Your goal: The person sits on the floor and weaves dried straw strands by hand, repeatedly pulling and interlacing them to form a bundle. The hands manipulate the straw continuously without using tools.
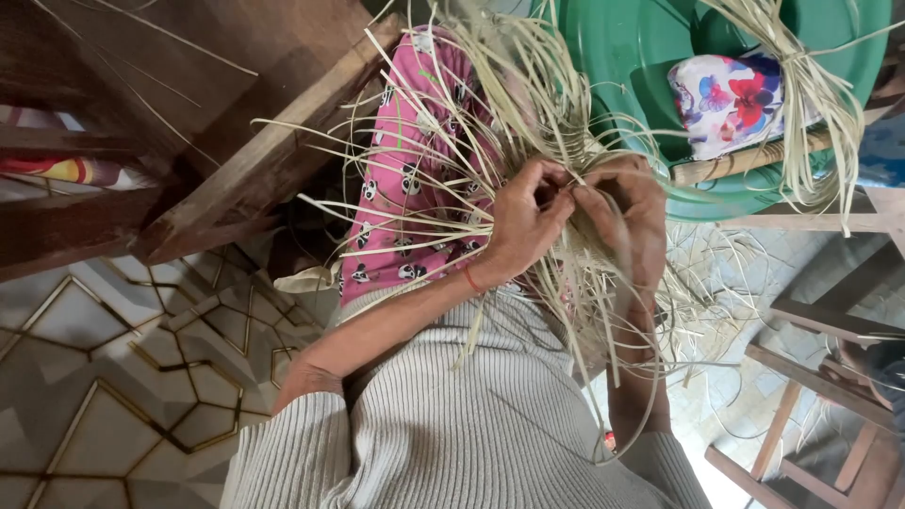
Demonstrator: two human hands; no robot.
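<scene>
Straw weave (pixel 556 141): pale strips fanned over her lap, worked end kept close for control.
Left hand (pixel 523 221): fingers pinched shut on strands.
Right hand (pixel 627 212): closed on neighbouring strands, touching the left.
Green basin (pixel 622 57): just behind, holding a floral cloth (pixel 731 99) and spare strips.

No packages, labels, signs or screens anywhere in view, from upper left to lower right of the frame.
</scene>
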